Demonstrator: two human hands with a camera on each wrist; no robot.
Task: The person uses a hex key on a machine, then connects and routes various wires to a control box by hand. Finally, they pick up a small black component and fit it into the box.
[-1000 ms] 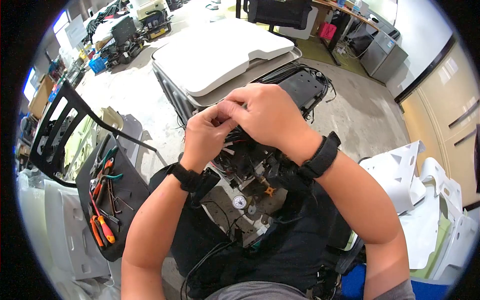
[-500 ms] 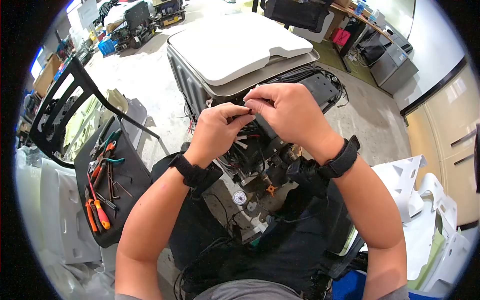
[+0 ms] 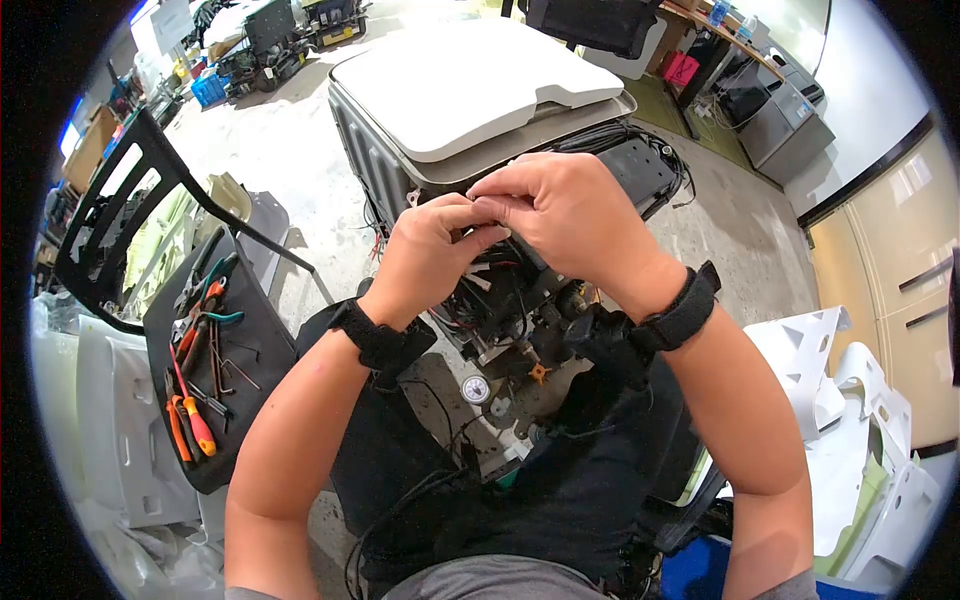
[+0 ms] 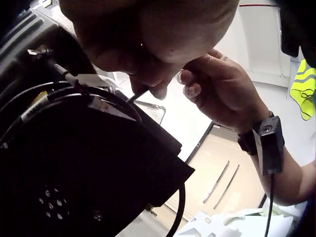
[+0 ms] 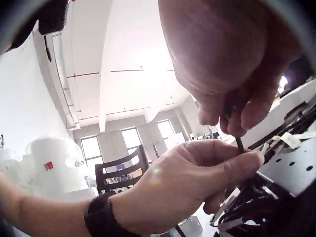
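Observation:
Both hands meet fingertip to fingertip over an opened machine. In the head view, the left hand (image 3: 432, 248) has its thumb and index finger pinched together, while the right hand (image 3: 578, 215) comes in from the right with bent fingers. A thin dark wire (image 5: 239, 144) runs between them in the right wrist view. Left thumb and finger pinch its lower part; curled right fingers hold it just above. Below the hands lies a tangle of wires and connectors (image 3: 485, 285). Black cables (image 4: 59, 94) pass close by the left fingers.
A white lid (image 3: 470, 90) tops the machine beyond the hands. Pliers, hex keys and a screwdriver (image 3: 200, 428) lie on a black chair seat at left. White plastic panels (image 3: 800, 360) are piled at right. A round gauge (image 3: 475, 390) sits between the legs.
The hands overlapped more at first, then their fingertips drew slightly apart. Now the right fingers have moved left, back against the left fingertips. The head view has shifted a little.

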